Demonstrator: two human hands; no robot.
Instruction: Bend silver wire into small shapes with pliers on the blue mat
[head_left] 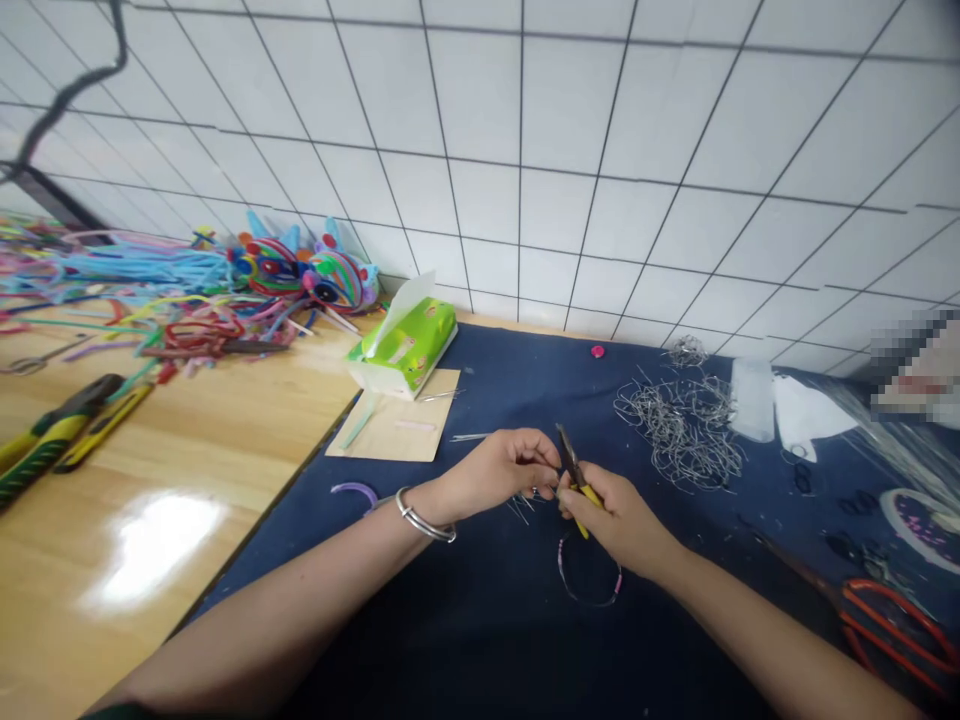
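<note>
My right hand (611,512) is closed around a pair of pliers (570,458) with yellow handles and dark jaws, tilted up and away. Against it, fingertips almost touching, my left hand (521,465) is pinched; what lies between its fingers is too small to make out. A thin wire loop (589,603) with pink beads hangs just below my right hand, its upper end hidden by the fingers. Short loose wires (523,508) lie on the dark blue cloth (480,620) under my left hand. A silver bangle (425,517) circles my left wrist.
A tangle of cut wires (686,425) lies at right, near red-handled scissors (892,625) and a white bowl (926,525). Beyond my left hand are a green tissue pack (412,345) and a beige card (390,445). Larger pliers (60,435) and colourful pipe cleaners (142,265) are at left.
</note>
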